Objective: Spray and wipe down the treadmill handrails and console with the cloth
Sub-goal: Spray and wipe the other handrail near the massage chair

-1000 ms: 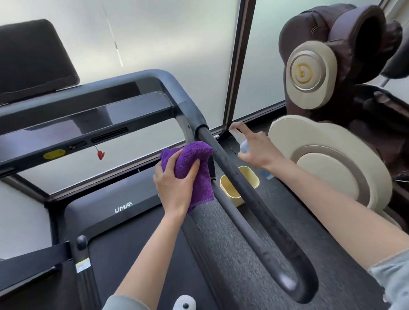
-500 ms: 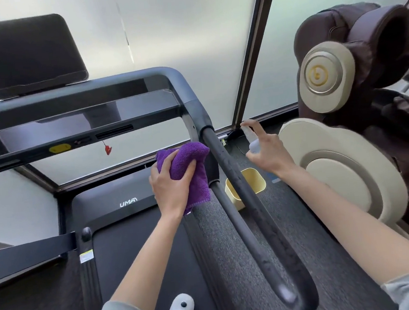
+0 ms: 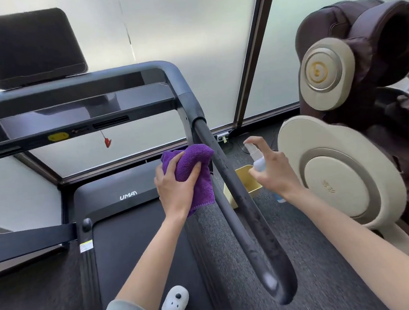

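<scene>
The person stood on the treadmill deck, facing the console, above which a dark tablet-like screen sat on a ledge. A red safety clip hung from the console on a cord, beside a yellow oval button. The right handrail ran diagonally from the console corner down toward the viewer, between the two hands. The left hand gripped a bunched purple cloth, fingers curled round it, just to the left of the rail; whether cloth and rail met could not be told. The right hand held a small white spray bottle on the far side of the rail, fingers wrapped round the body and the index finger raised over the nozzle, which pointed toward the rail. Below the rail, on the grey carpet, stood a yellow bin, partly hidden by the rail. A brown and cream massage chair filled the right side, near the spraying hand. Frosted glass panels formed the background. A white clog showed at the lower edge.

Compared with half a second earlier, both hands kept the same holds and nearly the same places beside the rail; the view had shifted only slightly.
</scene>
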{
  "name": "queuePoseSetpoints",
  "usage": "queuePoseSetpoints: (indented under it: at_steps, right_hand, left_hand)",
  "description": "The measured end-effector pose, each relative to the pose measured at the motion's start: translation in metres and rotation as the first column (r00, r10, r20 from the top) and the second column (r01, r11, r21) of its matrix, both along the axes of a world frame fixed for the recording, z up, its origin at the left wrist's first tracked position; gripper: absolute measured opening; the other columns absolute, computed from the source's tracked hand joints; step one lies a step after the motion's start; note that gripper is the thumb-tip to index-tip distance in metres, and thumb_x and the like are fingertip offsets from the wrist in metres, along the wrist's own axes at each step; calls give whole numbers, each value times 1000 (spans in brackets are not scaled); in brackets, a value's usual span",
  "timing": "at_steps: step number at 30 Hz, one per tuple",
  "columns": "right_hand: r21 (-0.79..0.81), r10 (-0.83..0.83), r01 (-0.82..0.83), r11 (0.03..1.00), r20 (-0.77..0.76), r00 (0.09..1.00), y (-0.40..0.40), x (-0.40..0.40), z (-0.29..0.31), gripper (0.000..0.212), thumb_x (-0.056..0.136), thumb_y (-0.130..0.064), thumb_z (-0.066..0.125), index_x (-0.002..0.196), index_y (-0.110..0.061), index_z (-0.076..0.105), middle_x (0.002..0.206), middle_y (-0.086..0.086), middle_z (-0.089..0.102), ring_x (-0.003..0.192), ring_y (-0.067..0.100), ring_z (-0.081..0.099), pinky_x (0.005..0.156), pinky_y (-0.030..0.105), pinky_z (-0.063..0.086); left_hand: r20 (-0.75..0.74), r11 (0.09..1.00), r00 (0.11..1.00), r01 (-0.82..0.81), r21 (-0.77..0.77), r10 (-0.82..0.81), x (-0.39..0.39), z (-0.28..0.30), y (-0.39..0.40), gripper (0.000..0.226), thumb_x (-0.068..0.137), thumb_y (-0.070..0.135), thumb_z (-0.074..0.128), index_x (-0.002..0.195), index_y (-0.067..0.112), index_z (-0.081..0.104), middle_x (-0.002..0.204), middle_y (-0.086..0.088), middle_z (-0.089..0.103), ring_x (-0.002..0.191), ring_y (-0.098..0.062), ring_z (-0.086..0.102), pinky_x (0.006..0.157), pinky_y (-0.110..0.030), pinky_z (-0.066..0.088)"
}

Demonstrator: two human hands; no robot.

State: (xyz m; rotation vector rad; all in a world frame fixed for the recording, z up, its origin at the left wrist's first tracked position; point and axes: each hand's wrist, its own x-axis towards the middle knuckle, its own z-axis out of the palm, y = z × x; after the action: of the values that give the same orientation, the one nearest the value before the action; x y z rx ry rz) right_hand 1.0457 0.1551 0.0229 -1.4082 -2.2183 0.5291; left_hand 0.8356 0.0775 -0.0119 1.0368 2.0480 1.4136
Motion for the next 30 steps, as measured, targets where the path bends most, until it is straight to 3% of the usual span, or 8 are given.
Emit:
queuePoseSetpoints:
  at_steps: [6, 12, 17, 25, 30]
  right_hand:
    - [20, 0, 1, 1000, -11, 1000, -14, 8, 2, 68, 76, 0, 60, 125, -41, 34, 55, -10, 41, 55, 28, 49, 58, 40, 50]
    - [15, 5, -6, 1000, 58, 998, -37, 36, 5, 71, 77, -2, 61, 129, -41, 33, 58, -9, 39, 54, 27, 47, 55, 45, 47]
    - [22, -2, 1, 1000, 42, 999, -64, 58, 0, 71, 76, -1, 64, 128, -40, 36, 53, -13, 34, 47, 6, 38, 49, 37, 39]
    - [43, -61, 64, 997, -73, 995, -73, 50, 0, 67, 75, 3, 63, 122, -38, 38, 58, -17, 33, 49, 5, 38, 58, 30, 35]
    - [54, -33, 35, 998, -27, 999, -87, 62, -5, 68, 75, 3, 65, 124, -37, 38, 62, -20, 35, 51, 5, 39, 52, 25, 33]
  left_hand:
    - [-5, 1000, 1000, -16, 4, 16, 11, 0, -12, 47, 78, 52, 72, 123, 39, 62, 125, -3, 52, 123, -22, 46, 98, -27, 34]
    - [16, 999, 1000, -27, 20, 26, 20, -6, -24, 48, 76, 54, 72, 121, 41, 62, 125, -1, 52, 121, -22, 49, 106, -38, 40]
    - [23, 1000, 1000, -12, 13, 12, 31, -10, -33, 46, 77, 52, 73, 120, 43, 62, 125, 0, 51, 121, -22, 49, 106, -41, 40]
    - [50, 1000, 999, -5, 9, 4, 43, -11, -47, 44, 76, 53, 73, 117, 48, 60, 124, 1, 50, 121, -22, 49, 107, -41, 40]
    - [48, 1000, 999, -20, 20, 19, 42, -11, -56, 42, 76, 52, 74, 116, 51, 59, 124, 2, 50, 120, -22, 49, 107, -41, 39]
